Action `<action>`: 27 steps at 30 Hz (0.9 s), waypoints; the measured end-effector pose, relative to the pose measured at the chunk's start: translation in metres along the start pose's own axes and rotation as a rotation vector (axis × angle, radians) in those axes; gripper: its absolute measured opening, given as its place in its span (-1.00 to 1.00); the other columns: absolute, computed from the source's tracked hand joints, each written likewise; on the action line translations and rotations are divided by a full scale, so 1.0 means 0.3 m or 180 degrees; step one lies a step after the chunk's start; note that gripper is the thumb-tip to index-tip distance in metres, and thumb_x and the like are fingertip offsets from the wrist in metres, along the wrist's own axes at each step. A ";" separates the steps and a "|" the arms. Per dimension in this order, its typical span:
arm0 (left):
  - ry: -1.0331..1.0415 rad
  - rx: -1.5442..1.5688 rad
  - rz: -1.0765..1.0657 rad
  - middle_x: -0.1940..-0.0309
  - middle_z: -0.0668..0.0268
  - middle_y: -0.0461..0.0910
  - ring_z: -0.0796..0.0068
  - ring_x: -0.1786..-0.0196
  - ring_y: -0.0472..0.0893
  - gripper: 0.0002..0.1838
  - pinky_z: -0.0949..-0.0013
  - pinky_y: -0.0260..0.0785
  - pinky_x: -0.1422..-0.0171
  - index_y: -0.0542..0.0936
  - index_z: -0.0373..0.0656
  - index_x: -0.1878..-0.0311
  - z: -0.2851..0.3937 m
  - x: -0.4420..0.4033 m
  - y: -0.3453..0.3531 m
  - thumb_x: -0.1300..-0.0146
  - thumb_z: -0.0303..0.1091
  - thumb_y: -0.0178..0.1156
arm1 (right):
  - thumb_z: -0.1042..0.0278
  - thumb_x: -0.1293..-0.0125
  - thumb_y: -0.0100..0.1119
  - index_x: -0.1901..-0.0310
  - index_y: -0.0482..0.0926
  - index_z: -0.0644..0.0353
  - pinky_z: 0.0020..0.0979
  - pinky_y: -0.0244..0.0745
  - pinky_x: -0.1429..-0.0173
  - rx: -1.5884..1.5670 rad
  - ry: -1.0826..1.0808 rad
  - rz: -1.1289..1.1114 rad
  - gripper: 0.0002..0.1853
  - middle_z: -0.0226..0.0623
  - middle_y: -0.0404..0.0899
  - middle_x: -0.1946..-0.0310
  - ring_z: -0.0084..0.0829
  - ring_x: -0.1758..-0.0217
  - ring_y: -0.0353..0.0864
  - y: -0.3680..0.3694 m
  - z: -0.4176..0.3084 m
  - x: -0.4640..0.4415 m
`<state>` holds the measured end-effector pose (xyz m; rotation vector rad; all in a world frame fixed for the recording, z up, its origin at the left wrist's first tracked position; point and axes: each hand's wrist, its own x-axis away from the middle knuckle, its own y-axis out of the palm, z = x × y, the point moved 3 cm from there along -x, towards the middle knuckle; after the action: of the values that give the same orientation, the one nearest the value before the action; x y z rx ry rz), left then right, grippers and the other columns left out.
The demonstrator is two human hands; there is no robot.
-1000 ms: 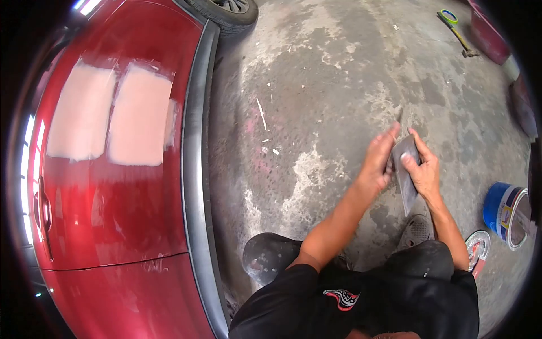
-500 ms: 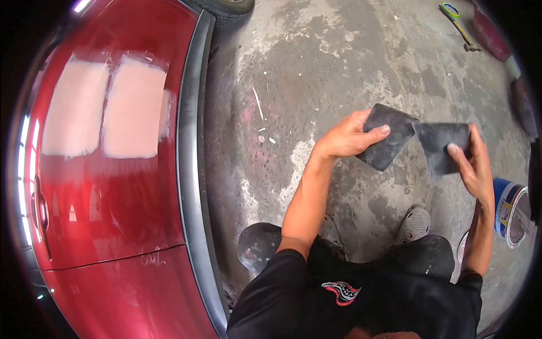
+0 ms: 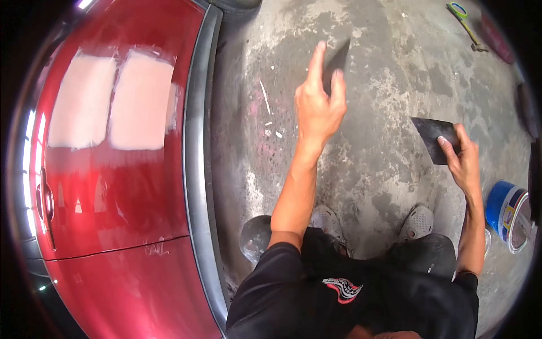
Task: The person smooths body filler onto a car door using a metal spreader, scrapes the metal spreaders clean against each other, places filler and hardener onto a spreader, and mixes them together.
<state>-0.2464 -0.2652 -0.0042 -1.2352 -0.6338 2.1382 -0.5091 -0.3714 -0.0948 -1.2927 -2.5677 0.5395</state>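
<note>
In my left hand (image 3: 319, 107) is a thin black filler spreader (image 3: 339, 57), turned nearly edge-on between thumb and fingers above the concrete floor. My right hand (image 3: 465, 158) pinches a second black filler spreader (image 3: 433, 138), its broad face towards me and the thumb on top. A gap separates the two spreaders. To the left is a red car door panel (image 3: 124, 209) bearing two pale pink filler patches, the outer patch (image 3: 83, 104) and the inner patch (image 3: 141, 104). Neither hand touches the car.
A dark sill (image 3: 197, 135) runs along the car, with a door handle (image 3: 46, 203) at far left. On the right stands a blue-labelled can (image 3: 499, 206). A green-handled tool (image 3: 467, 27) lies on the floor at upper right. My shoes (image 3: 418, 223) are below.
My left hand has moved up and away from the right one, tilting its spreader edge-on. The spreaders, close together before, are now well apart. My right hand has shifted only slightly.
</note>
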 end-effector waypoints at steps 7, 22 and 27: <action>-0.0296 0.0670 -0.0879 -0.27 -0.12 0.25 -0.05 -0.35 0.26 -0.56 0.13 0.12 -0.42 0.32 -0.37 -0.24 0.074 0.173 0.180 -0.39 -0.30 -0.11 | 0.36 -0.29 0.01 -0.17 0.38 0.41 -0.41 0.31 -0.17 0.0018 -0.0982 0.0135 -0.55 -0.11 0.49 -0.03 -0.35 -0.09 0.46 0.059 -0.037 -0.035; -0.0160 0.1165 -0.1266 -0.34 -0.17 0.12 -0.10 -0.37 0.18 -0.52 0.07 0.00 -0.45 0.10 -0.39 -0.36 0.245 0.385 0.541 -0.49 -0.30 -0.31 | 0.15 -0.47 -0.23 -0.35 0.19 0.36 -0.31 -0.05 -0.47 -0.2177 -0.0425 0.0459 -0.45 -0.10 0.16 -0.39 -0.29 -0.44 0.12 0.236 0.148 -0.045; -0.2323 0.2183 -0.2125 -0.33 -0.16 0.16 -0.05 -0.39 0.18 -0.33 0.21 0.00 -0.47 0.02 -0.34 -0.41 0.108 0.216 0.526 -0.47 0.02 -0.28 | 0.12 -0.48 -0.24 -0.34 0.20 0.38 -0.32 -0.08 -0.48 -0.1848 -0.0555 0.0408 -0.44 -0.10 0.14 -0.40 -0.29 -0.47 0.09 0.256 0.166 -0.028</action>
<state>-0.3401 -0.3374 -0.1315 0.1464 -0.4313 1.8982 -0.4658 -0.3474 -0.1723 -1.6517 -2.9242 -0.1017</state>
